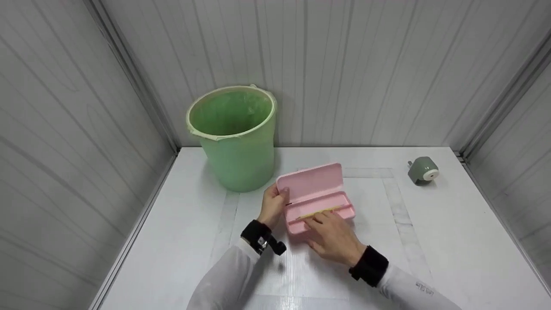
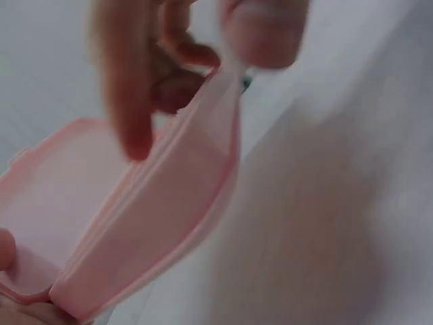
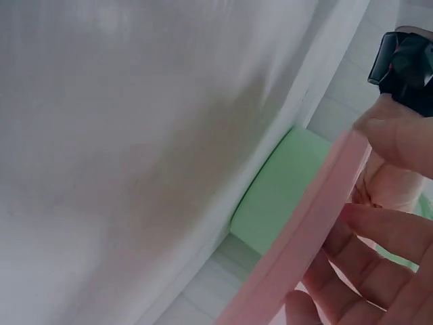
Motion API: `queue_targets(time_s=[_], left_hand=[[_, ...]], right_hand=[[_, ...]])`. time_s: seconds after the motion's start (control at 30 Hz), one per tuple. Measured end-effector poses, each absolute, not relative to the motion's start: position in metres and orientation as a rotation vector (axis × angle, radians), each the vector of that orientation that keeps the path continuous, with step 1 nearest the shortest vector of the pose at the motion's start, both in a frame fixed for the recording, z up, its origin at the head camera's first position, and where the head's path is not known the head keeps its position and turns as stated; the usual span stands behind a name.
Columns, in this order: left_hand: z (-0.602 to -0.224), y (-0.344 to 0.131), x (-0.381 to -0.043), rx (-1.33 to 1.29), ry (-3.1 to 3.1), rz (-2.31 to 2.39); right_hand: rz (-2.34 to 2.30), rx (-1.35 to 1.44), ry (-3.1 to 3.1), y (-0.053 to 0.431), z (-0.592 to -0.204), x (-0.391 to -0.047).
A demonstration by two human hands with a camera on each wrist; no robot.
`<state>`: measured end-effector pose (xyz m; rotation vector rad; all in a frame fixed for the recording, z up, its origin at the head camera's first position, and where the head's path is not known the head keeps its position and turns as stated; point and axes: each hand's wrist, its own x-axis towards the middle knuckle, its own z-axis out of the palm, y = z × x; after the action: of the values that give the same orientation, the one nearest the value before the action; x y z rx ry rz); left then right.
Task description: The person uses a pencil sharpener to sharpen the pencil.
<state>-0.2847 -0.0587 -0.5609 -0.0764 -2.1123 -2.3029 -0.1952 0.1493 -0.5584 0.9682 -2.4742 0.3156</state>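
A pink pencil case (image 1: 312, 183) is held above the white table, its lid swung up and its tray facing me. My left hand (image 1: 272, 206) grips its left end near the hinge, with the thumb on the inside of the lid. Across the tray lies a slim yellow pencil (image 1: 316, 212). My right hand (image 1: 335, 237) reaches over the near edge, its curled fingers pinching the pencil; the fingertips are partly hidden. In the left wrist view the right hand's fingers dip into the case (image 2: 162, 196). The right wrist view shows the case's outer side (image 3: 298, 230).
A green bucket (image 1: 241, 159) stands at the back left, close behind the left hand. At the back right sits a grey-green pencil sharpener (image 1: 423, 171). Pale tape strips (image 1: 398, 206) mark the white table, and ribbed panels wall it in.
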Motion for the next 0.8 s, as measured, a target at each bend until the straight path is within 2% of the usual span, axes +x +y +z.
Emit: queue_targets(time_s=[0.37, 0.57, 0.8], left_hand=[[-0.572, -0.096, -0.298, 0.004, -2.266, -2.356], [-0.582, -0.103, -0.302, 0.002, -2.349, -2.276], [-0.587, -0.105, -0.298, 0.07, -2.305, -2.404]], right_hand=[[0.486, 0.965, -2.398, 0.16, -0.566, -0.212], [0.48, 0.974, -2.458, 0.162, -0.578, -0.217], [0.468, 1.021, -2.53, 0.161, -0.587, -0.218]])
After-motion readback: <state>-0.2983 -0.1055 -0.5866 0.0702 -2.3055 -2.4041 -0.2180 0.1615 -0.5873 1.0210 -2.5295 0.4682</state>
